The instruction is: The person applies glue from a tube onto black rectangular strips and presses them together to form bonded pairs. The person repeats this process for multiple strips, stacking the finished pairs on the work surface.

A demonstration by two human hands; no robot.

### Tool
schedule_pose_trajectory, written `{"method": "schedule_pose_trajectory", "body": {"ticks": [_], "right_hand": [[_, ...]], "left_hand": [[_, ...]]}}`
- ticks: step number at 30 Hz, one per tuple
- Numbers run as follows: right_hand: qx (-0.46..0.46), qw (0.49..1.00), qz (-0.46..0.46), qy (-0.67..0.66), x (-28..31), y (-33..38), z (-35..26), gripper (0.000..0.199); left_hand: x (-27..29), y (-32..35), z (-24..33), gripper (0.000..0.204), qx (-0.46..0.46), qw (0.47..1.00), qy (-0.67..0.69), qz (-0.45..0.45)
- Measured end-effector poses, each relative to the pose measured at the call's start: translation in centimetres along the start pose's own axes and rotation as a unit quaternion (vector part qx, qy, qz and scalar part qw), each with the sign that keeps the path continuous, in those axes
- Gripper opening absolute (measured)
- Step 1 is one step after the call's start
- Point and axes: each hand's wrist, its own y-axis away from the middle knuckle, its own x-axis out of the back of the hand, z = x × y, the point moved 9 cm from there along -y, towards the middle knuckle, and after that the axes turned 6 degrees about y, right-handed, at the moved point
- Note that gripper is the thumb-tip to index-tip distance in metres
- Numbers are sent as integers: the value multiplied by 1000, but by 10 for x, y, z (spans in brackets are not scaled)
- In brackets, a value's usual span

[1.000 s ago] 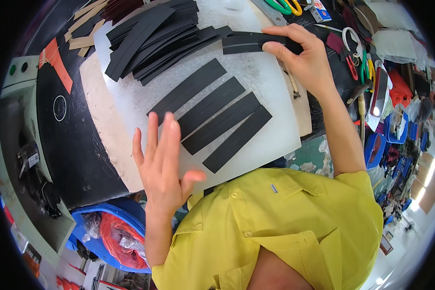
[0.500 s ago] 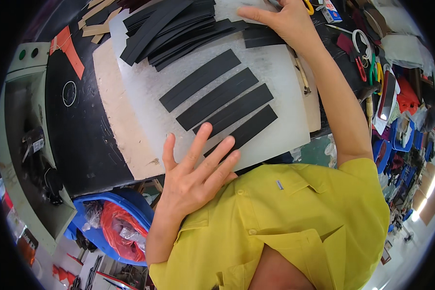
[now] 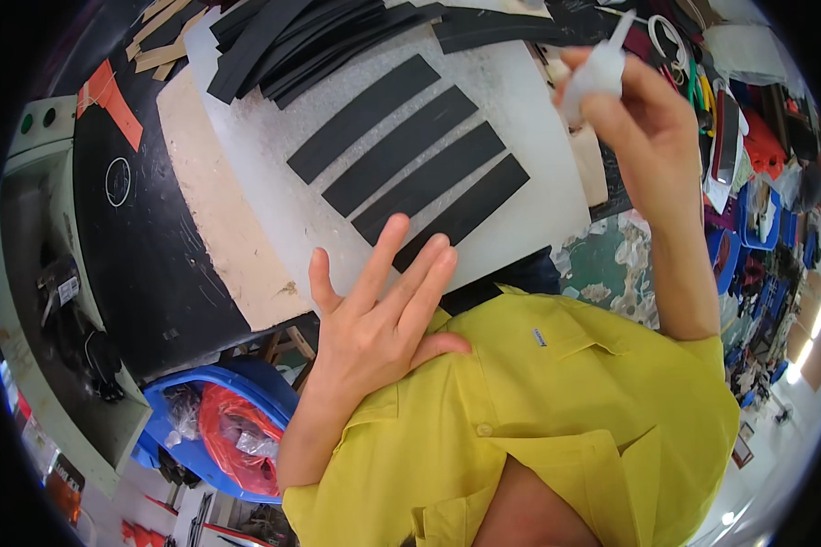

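Observation:
Several black strips (image 3: pixel 400 151) lie slanted side by side on a translucent white sheet (image 3: pixel 538 118). My left hand (image 3: pixel 369 328) is open with its fingers spread, the fingertips at the near end of the closest strip (image 3: pixel 470 210); whether they touch it I cannot tell. Off the sheet's right side, my right hand (image 3: pixel 652 137) is closed around a small white squeeze bottle (image 3: pixel 602 73) with a thin nozzle that points up and away. A pile of black strips (image 3: pixel 315 50) covers the far left of the sheet, and a longer black piece (image 3: pixel 497 32) lies to its right.
Under the sheet is a beige board (image 3: pixel 210 201) on a black table (image 3: pixel 146 264). Orange-red strips (image 3: pixel 114 105) and a white ring (image 3: pixel 118 181) lie at the left, beside a grey machine housing (image 3: pixel 36 182). A blue bin (image 3: pixel 283 397) with red plastic stands below the table's edge.
My right hand has come back from the far side of the table, now with the white bottle in it. My left hand's fingers have drawn slightly closer together, with the thumb now out.

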Motion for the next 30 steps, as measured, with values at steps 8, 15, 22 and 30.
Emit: {"method": "schedule_pose_trajectory", "body": {"ticks": [8, 15, 22, 30], "right_hand": [[150, 935, 5, 320, -20, 68, -39, 36], [322, 827, 22, 459, -48, 80, -58, 40], [363, 773, 4, 520, -73, 82, -70, 43], [359, 755, -19, 548, -85, 84, -69, 44]], "left_hand": [[28, 26, 4, 60, -10, 984, -4, 178], [26, 20, 8, 58, -14, 985, -5, 171], [18, 10, 1, 61, 25, 988, -2, 149], [17, 11, -1, 60, 28, 988, 0, 153]]}}
